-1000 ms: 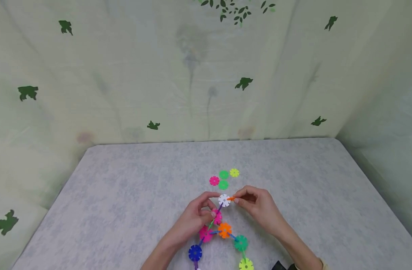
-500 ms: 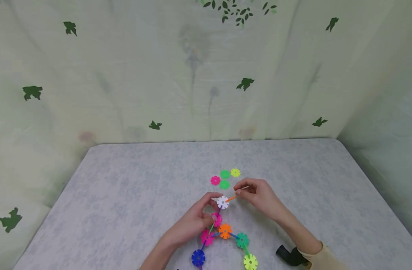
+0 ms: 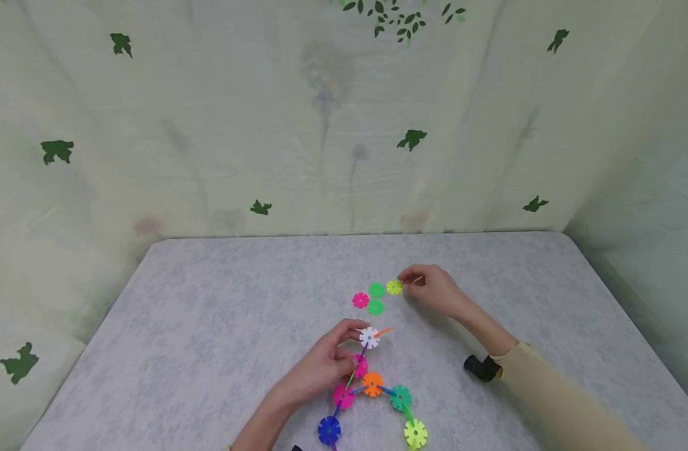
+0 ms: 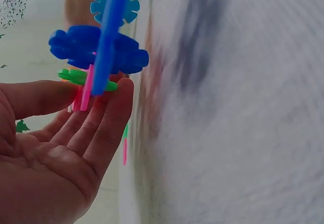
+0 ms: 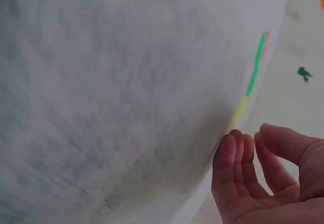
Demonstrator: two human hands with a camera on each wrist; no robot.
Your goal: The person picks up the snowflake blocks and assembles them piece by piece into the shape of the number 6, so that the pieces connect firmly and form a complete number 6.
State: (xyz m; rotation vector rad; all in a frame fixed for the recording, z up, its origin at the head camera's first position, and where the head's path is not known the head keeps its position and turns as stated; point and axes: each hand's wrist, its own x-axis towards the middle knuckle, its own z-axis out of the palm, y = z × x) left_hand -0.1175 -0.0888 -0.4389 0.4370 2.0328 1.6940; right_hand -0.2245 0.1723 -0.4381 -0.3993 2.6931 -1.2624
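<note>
My left hand (image 3: 322,364) grips a linked chain of notched plastic snowflake discs near its upper end. Its thumb is on a pink disc (image 3: 360,366), and a fingertip reaches a white disc (image 3: 369,337). An orange disc (image 3: 390,329), seen edge-on, sticks out from the white one. In the left wrist view, thumb and fingers pinch the linked pieces beside a green disc (image 4: 76,76) and a blue disc (image 4: 126,53). My right hand (image 3: 436,291) is at the loose yellow disc (image 3: 394,287), fingers loosely bent; in the right wrist view nothing shows between thumb and fingers.
Two green discs (image 3: 375,290) and a pink disc (image 3: 360,300) lie left of the yellow one on the grey table (image 3: 220,326). The chain branches toward me through an orange disc (image 3: 372,384) and a dark blue disc (image 3: 329,430). A printed curtain (image 3: 208,125) hangs behind.
My right hand let go of the orange disc, which stays on the white one, and moved away from me to the loose yellow disc. My left hand kept its hold.
</note>
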